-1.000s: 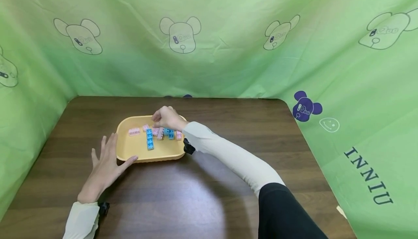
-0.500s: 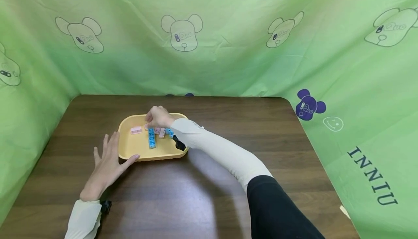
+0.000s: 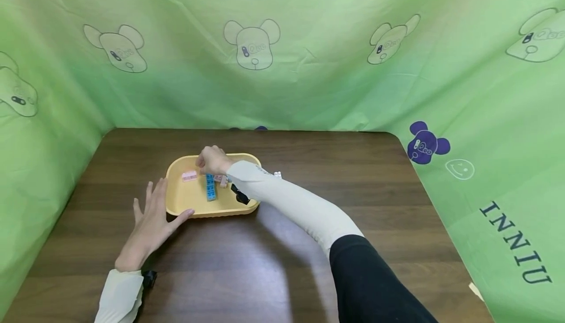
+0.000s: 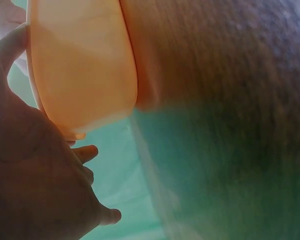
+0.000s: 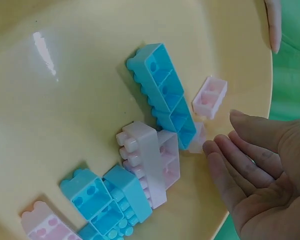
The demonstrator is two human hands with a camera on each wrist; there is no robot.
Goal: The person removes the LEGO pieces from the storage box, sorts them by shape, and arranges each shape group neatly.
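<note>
The yellow tray holds several pink and blue toy building bricks. My left hand is spread at the tray's left end, thumb on the near rim; in the left wrist view the thumb touches the tray wall. My right hand is over the far part of the tray. In the right wrist view its fingers are loosely bent, with a gap to the thumb. The fingertips are beside a small pale pink brick, partly hidden behind a long blue brick. Another pink brick lies near the thumb.
Pink bricks and blue bricks are bunched further along the tray. A small white studded piece shows on the wooden table just beyond the right sleeve. Green printed cloth surrounds the table.
My right hand has shifted left over the tray, and its sleeve now covers the tray's right side. The white piece beyond the sleeve has come into view. My left hand stays at the tray.
</note>
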